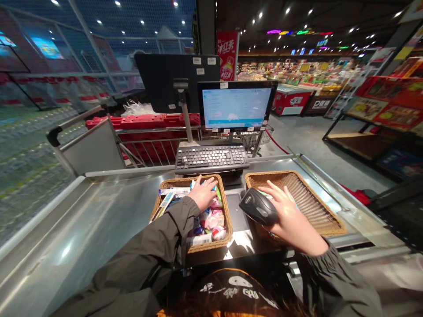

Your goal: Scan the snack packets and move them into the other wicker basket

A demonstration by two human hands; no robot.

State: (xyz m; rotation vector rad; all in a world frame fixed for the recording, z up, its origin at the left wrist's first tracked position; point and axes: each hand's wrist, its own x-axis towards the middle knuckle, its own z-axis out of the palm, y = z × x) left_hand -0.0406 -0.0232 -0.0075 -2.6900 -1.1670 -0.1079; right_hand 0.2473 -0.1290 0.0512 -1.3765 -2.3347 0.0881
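Head camera: the left hand [203,193] is palm down over the left wicker basket [228,237], its grip loose, with the fingers spread above the small packets inside; whether the fingertips touch any of them cannot be told. That basket is well filled: long slim packs [163,204] lean along its left side, pink packets [214,219] lie toward the right, and a round red-and-white item [218,233] sits in the near right corner. The right hand [291,215] has its grip closed around a black handheld scanner [257,207], held over the near left part of the right wicker basket [312,202], its front end pointing toward the left basket. Bits of a packet show past the right hand, though their shape is mostly hidden; the far right part of that basket shows bare weave. Both baskets rest on a shiny metal tabletop [99,207], with a flat grey panel [235,204] between them. Just beyond stands a black keyboard [211,157], and behind it a lit monitor [236,108] faces the person, while a second screen [165,86] shows its back. Dark sleeves cover both arms.
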